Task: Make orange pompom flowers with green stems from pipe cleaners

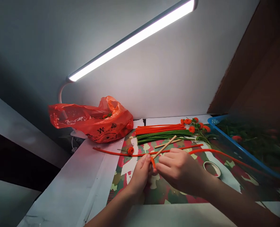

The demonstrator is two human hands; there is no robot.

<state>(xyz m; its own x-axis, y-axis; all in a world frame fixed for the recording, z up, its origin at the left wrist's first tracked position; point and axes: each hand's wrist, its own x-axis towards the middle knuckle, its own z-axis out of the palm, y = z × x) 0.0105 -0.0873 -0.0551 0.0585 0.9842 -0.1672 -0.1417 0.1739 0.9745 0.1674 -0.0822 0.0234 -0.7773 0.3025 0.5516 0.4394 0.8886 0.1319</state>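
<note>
Left hand of mine, thumb uppermost, pinches an orange strip at the lower end of a thin wooden stick; the right hand, fingers curled, appears to grip the strip's lower part close by, though not every fingertip shows. Strip and stick are held between my two hands, above the patterned mat on the white worktop, the stick slanting up and away to the right. A second stick lies beyond, and a long orange stem runs crosswise behind my hands, near a single orange flower. Farther back rest an orange bundle and a green bundle, with a flower cluster at their right end. Principal hazards, as I judge them: should my left thumb ease, the strip could spring loose from the stick; uneven pull from the right could leave it slack or crooked, or turn the stick in my hold. Too hard a tug might kink the strip. A careless sweep of my right forearm could snag the loose orange strand behind it or shift the tape roll nearby.
</note>
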